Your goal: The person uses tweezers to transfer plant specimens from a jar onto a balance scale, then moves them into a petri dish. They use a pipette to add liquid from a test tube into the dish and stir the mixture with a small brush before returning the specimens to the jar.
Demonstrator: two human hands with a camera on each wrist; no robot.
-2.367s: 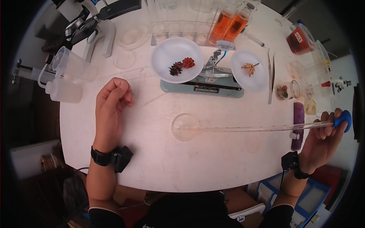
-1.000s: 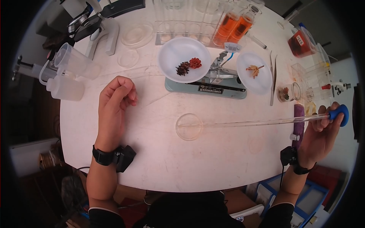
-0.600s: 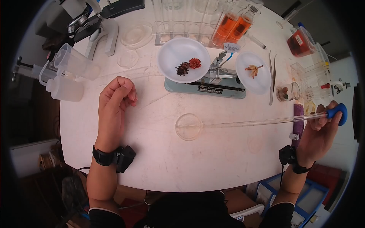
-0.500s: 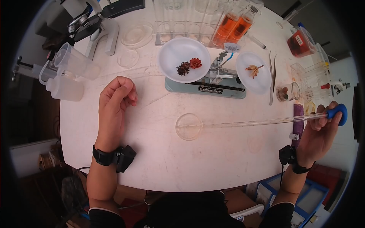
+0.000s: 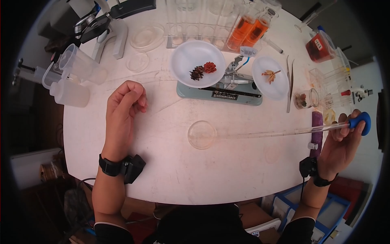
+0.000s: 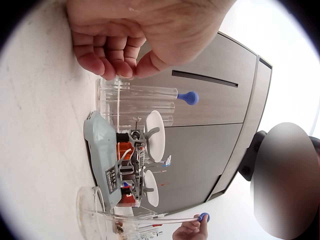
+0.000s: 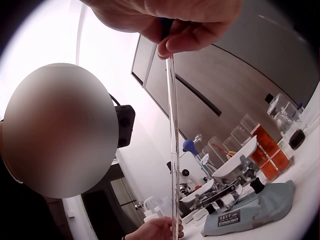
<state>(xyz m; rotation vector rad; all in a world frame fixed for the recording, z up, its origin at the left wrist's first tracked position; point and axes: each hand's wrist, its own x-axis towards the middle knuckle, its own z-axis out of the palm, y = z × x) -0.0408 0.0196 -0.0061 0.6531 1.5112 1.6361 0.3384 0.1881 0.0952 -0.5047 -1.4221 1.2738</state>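
Observation:
In the head view my right hand (image 5: 340,146) pinches the top of a long clear graduated pipette (image 5: 284,132), its fingers around the blue rubber bulb (image 5: 360,123). The pipette slants down leftward to a small glass petri dish (image 5: 202,144) at mid-table, its lower end overlapping the dish. From the right wrist, the glass tube (image 7: 174,125) drops away below my fingertips. My left hand (image 5: 124,110) rests on the table left of the dish, fingers loosely curled with nothing in them, as the left wrist view of this hand (image 6: 150,30) also shows.
Behind the dish stands a pale green balance (image 5: 187,90); its left pan (image 5: 183,57) bears a dark cone and a red one, its right pan (image 5: 264,89) a dried yellowish flower. Tweezers (image 5: 290,87), a glass jar (image 5: 313,97) and orange-filled bottles (image 5: 256,32) stand nearby. Wash bottle (image 5: 71,93) at left.
Over these frames my right hand and the bulb end of the pipette have shifted slightly left and toward the back. My left hand keeps its pose; the whole view has shifted a little.

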